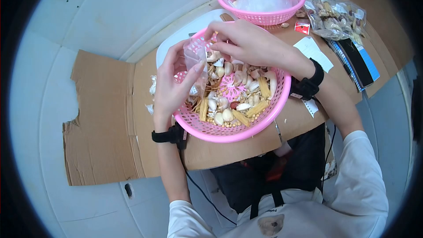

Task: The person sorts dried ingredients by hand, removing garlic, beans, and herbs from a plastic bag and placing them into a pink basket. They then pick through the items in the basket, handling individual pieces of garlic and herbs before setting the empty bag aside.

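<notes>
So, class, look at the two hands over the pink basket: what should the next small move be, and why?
Probably the right hand should dip its fingertips into the small clear bag and release. The left hand holds that bag over the pink basket of dried pieces, and the right fingertips sit bunched at its mouth; whether they pinch anything is hidden.

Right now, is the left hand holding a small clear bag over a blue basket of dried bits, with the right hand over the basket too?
Not quite: the head view shows the basket is pink, not blue. The left hand does hold a small clear bag over it, with the right hand over it too.
</notes>
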Demonstrator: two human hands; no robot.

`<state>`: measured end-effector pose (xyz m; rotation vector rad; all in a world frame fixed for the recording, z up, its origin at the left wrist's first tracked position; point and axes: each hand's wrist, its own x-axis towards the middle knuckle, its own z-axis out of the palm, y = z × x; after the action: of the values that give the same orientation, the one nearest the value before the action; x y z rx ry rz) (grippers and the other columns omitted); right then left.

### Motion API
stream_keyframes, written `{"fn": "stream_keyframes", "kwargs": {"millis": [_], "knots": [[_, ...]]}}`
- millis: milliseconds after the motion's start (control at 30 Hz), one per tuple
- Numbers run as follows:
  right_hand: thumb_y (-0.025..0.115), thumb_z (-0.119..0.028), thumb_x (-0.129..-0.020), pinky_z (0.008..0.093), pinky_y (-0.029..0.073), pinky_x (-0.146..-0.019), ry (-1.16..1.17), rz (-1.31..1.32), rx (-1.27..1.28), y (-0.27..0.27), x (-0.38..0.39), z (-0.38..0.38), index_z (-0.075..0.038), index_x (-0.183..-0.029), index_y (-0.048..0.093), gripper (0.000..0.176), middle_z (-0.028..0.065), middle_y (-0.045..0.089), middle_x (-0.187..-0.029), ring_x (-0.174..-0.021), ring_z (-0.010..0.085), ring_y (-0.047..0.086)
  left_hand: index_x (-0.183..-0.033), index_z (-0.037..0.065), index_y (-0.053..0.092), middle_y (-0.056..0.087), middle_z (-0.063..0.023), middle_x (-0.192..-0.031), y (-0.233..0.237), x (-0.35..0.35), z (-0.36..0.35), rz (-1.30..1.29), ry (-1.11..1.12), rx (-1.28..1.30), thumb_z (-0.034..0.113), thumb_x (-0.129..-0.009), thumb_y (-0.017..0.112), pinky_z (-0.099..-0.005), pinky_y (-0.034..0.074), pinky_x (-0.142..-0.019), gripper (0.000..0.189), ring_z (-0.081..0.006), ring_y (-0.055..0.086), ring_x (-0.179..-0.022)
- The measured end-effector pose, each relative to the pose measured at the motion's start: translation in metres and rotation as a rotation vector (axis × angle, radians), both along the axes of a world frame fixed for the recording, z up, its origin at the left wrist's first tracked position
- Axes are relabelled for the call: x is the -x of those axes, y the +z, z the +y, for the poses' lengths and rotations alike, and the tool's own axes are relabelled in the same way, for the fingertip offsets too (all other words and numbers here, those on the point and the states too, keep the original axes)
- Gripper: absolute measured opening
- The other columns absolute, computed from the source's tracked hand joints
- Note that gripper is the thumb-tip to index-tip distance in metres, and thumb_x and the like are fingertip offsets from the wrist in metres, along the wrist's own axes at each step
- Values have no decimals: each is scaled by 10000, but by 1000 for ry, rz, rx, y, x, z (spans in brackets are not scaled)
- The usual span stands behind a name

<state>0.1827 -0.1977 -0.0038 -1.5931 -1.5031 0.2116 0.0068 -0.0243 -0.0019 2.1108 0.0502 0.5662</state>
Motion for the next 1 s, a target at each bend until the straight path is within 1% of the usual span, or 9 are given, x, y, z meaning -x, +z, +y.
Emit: {"fn": "stream_keyframes", "kwargs": {"millis": [67, 133, 167, 233, 467, 533, 667, 733, 1000], "knots": [[621, -174, -1024, 380, 562, -665, -57, 9, -77, 3, -1, 0, 5, -1092, 633, 192, 156, 719, -765, -692, 249, 731, -1469, -29, 522, 732, -139, -1174, 0, 0, 0, 0, 0, -2, 171, -972, 760, -344, 574, -928, 587, -184, 723, -1025], [658, -144, -1040, 302, 507, -609, -112, 65, -234, 3, -2, 2, 0, -1105, 640, 159, 66, 687, -743, -645, 123, 651, -1470, -33, 529, 739, -139, -1156, 2, 1, -1, 37, 15, -12, 177, -946, 780, -351, 574, -933, 618, -189, 724, -1021], [658, -144, -1040, 302, 507, -609, -115, 69, -234, 4, -2, 0, 0, -1105, 640, 159, 66, 687, -743, -645, 123, 651, -1470, -33, 529, 739, -139, -1156, 2, 1, -1, 42, 13, -12, 177, -946, 780, -351, 574, -933, 618, -189, 724, -1021], [686, -178, -991, 368, 567, -684, -121, -49, -264, 13, -1, -4, -11, -1133, 683, 219, 146, 736, -805, -718, 247, 726, -1477, -24, 548, 747, -132, -1139, 2, 2, 1, 44, -17, -98, 181, -912, 806, -358, 574, -940, 654, -195, 729, -1030], [718, -133, -946, 357, 574, -705, 22, -12, -331, 16, 7, -4, 3, -1012, 727, 151, 131, 751, -869, -762, 250, 736, -1511, 20, 564, 756, -129, -1138, 6, 2, -5, 34, -53, -84, 181, -878, 830, -367, 573, -955, 705, -201, 734, -1061], [747, -101, -963, 268, 456, -578, 46, -148, -433, 10, 2, -2, -17, -1072, 731, 139, 29, 703, -828, -614, 100, 570, -1507, 19, 573, 757, -132, -1134, 6, 3, -5, 54, -34, -88, 180, -870, 832, -368, 572, -956, 706, -201, 736, -1050], [766, -91, -942, 263, 465, -594, 45, -229, -361, 12, 1, -5, -22, -1028, 748, 111, 36, 699, -850, -645, 110, 596, -1492, 12, 589, 760, -131, -1114, 6, 2, -4, 53, -16, -80, 183, -859, 837, -370, 574, -947, 701, -203, 739, -1039], [740, -116, -892, 373, 562, -736, 45, -235, -307, 10, 1, -3, -44, -997, 783, 135, 117, 740, -861, -804, 260, 721, -1472, 3, 609, 766, -137, -1113, 4, 2, -2, 57, -23, -73, 188, -847, 841, -373, 575, -944, 691, -205, 740, -1034], [739, -136, -901, 366, 546, -699, 132, -108, -325, 7, 6, -1, -58, -1059, 793, 184, 118, 751, -870, -735, 232, 691, -1447, -34, 608, 749, -142, -1207, 3, 5, 3, 77, -59, -121, 170, -842, 845, -374, 561, -995, 681, -207, 722, -1108]]}}
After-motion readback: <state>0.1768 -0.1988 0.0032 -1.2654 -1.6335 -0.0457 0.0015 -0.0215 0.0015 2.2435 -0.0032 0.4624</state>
